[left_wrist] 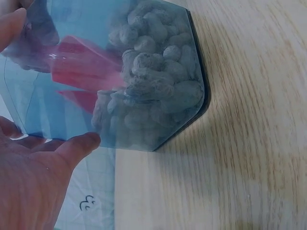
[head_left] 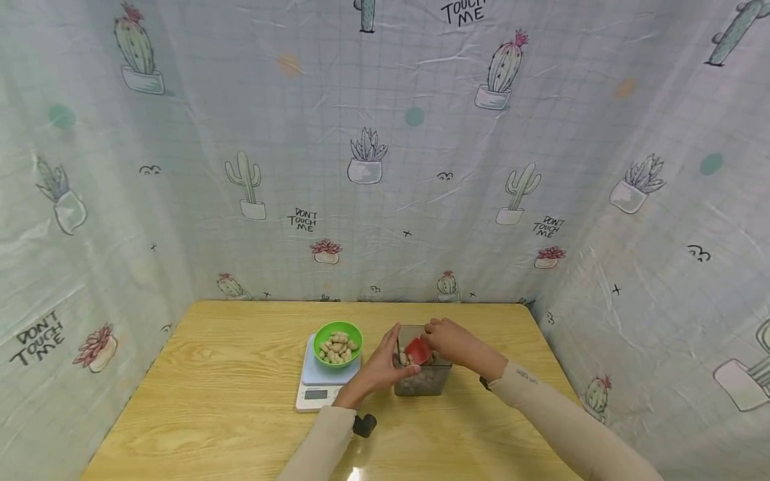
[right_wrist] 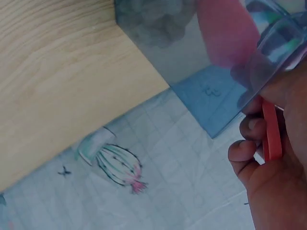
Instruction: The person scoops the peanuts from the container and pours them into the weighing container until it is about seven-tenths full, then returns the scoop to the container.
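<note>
A clear, grey-tinted plastic container [head_left: 422, 382] holds unshelled peanuts [left_wrist: 158, 72]. My left hand [head_left: 383, 364] grips its near left corner, with the thumb across the front and the fingers along the left side. Over the container's right side, my right hand [head_left: 448, 339] holds a red scoop [head_left: 417, 351] by its handle [right_wrist: 272, 134]. Through the tinted wall in the left wrist view, the scoop's lower end meets the peanuts; how much it carries is hidden. To the left, a green bowl [head_left: 317, 349] of peanuts stands on a white kitchen scale [head_left: 305, 401].
Everything stands on a wood-grain table [head_left: 228, 387]. A cactus-print curtain [head_left: 409, 174] hangs behind it and along both sides. The scale lies close to my left wrist, and its display [head_left: 315, 395] is too small to read.
</note>
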`<act>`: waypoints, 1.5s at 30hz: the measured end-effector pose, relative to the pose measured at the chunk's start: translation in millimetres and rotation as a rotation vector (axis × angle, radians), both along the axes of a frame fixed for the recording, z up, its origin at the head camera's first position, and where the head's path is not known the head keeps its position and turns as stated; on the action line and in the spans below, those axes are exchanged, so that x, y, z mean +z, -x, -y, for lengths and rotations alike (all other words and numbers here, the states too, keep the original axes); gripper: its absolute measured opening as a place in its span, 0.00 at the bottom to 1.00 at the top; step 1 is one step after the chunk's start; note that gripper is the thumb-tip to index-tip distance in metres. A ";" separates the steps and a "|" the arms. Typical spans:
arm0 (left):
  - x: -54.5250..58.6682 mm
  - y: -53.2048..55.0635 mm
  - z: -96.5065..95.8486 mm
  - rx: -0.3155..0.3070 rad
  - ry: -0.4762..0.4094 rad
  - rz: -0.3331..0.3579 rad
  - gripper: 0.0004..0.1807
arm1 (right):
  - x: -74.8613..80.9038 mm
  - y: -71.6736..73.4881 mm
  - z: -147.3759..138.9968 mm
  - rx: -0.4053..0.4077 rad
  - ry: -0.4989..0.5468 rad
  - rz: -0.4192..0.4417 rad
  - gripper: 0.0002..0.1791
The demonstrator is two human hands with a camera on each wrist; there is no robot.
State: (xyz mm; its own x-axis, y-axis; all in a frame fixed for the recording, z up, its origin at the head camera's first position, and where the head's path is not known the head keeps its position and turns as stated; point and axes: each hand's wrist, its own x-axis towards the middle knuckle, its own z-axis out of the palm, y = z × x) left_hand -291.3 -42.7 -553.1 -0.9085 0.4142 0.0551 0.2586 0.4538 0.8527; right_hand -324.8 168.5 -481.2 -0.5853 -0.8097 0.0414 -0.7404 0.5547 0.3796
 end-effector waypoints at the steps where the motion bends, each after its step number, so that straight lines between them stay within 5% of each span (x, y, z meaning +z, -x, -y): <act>1: 0.3 0.2 0.0 0.003 -0.004 0.002 0.59 | -0.4 0.2 -1.2 0.001 0.007 0.011 0.06; 8: 0.2 1.4 1.2 0.006 0.000 -0.005 0.58 | -5.6 3.1 -5.1 0.015 0.069 0.042 0.06; 15: -2.0 3.3 2.4 0.014 -0.004 -0.011 0.58 | -9.0 5.1 -7.5 -0.048 0.154 0.161 0.03; 23: -2.8 4.1 5.5 0.007 -0.011 -0.007 0.59 | -15.8 7.2 2.6 0.074 0.137 0.041 0.03; 30: -1.4 6.5 6.7 0.015 -0.019 -0.010 0.58 | -10.6 5.2 -0.2 0.039 0.178 0.104 0.02; 45: -1.3 9.3 5.0 0.003 -0.008 0.009 0.58 | -17.0 2.4 -10.6 0.016 0.236 0.097 0.04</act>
